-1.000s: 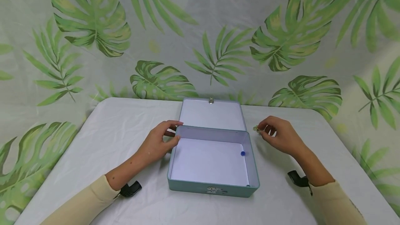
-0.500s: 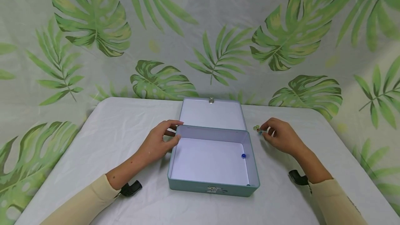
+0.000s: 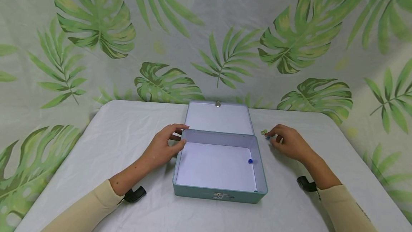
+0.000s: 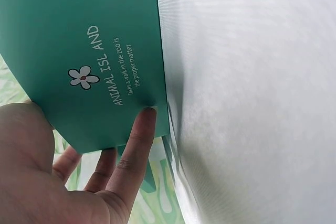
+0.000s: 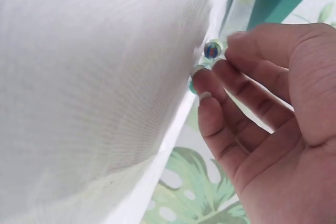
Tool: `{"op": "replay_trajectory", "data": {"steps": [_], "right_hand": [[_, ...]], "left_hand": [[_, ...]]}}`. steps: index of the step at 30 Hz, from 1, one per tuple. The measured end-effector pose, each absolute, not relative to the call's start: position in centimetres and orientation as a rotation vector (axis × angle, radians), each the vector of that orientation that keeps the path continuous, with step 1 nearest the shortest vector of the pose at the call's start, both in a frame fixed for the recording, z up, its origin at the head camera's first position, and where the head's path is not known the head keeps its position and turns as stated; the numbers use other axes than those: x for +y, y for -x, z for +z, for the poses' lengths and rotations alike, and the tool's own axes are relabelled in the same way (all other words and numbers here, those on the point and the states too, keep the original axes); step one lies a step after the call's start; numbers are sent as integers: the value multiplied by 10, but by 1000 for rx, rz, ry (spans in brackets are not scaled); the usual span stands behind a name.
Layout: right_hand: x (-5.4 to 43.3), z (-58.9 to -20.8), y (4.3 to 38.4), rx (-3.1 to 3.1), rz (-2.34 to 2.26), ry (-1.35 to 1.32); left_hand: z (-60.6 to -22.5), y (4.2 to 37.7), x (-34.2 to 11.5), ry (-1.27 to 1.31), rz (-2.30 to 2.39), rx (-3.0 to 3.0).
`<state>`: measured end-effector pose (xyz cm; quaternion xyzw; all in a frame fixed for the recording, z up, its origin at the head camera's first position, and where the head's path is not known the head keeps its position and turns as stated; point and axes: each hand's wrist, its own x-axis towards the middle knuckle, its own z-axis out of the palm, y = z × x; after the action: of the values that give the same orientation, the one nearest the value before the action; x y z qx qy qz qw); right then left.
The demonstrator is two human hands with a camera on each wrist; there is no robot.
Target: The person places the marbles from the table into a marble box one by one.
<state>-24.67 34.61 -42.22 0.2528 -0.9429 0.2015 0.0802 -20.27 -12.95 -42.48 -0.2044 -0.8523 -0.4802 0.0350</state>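
Observation:
In the head view, a teal tin box (image 3: 220,197) lies with its lid (image 3: 219,117) folded back. My left hand (image 3: 164,142) holds its back left corner, thumb at the rim; the left wrist view has fingers (image 4: 137,148) against the printed side. Inside the box are a blue marble (image 3: 250,161) by the right wall and a small greenish one (image 3: 255,191) in the front right corner. Right of the box, my right hand (image 3: 291,141) hovers with loosely bent fingers close to several marbles (image 3: 264,132). A striped marble (image 5: 212,50) shows near the thumb tip; a teal marble (image 5: 192,85) is partly hidden behind fingertips.
A white cloth (image 3: 128,117) covers the table, and a leaf-print curtain (image 3: 231,10) hangs right behind it. A metal clasp (image 3: 217,104) stands at the lid's far edge. Another latch (image 3: 219,196) is on the box front.
My right hand has shifted slightly down and right, uncovering more of the marbles beside the box. The blue marble in the box has rolled a little toward the front. My left hand stays put.

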Motion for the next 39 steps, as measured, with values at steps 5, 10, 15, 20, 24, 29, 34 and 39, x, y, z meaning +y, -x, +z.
{"op": "replay_trajectory", "data": {"steps": [5,10,15,20,24,29,34,39], "right_hand": [[347,-424,247,-2830,596,-770],[346,-423,248,-2854,604,-789],[345,-424,248,-2875,594,-793],[344,-422,247,-2881,585,-793],[343,-421,247,-2874,590,-796],[341,-418,246,-2857,601,-812],[337,-412,243,-2826,617,-826],[331,-405,238,-2784,611,-855]], "left_hand": [[-425,203,-130,623,-1473,-2625],[-425,203,-129,618,-1478,-2628],[-425,203,-129,622,-1492,-2630],[-425,202,-129,620,-1489,-2634],[-425,203,-129,619,-1474,-2635],[-426,203,-129,626,-1465,-2632],[-426,203,-129,629,-1486,-2628],[-426,202,-129,631,-1496,-2621]]}}
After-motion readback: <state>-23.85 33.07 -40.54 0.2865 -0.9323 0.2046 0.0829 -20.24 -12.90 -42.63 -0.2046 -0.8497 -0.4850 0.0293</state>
